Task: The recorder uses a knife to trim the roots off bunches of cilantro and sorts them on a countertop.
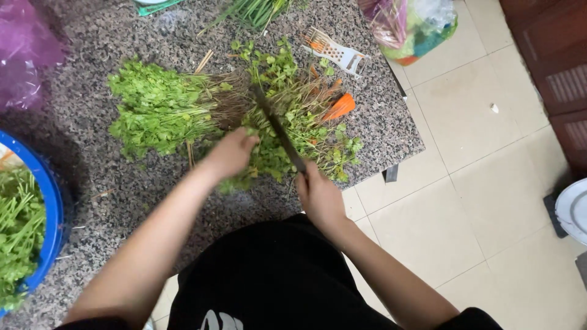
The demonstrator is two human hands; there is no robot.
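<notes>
Two heaps of leafy green herbs lie on a speckled granite counter (122, 183): a left bunch (159, 110) with its brown roots pointing right, and a looser pile (293, 116) to the right. My left hand (229, 153) presses down on the herbs between the heaps. My right hand (318, 195) grips the handle of a dark knife (275, 125), whose blade reaches up and left over the roots.
A blue basin (52, 208) holding greens stands at the left edge. Carrot pieces (339, 107) and a white grater (333, 52) lie at the counter's right. Plastic bags (409, 24) sit at the far corner. Beige tiled floor (477, 159) lies to the right.
</notes>
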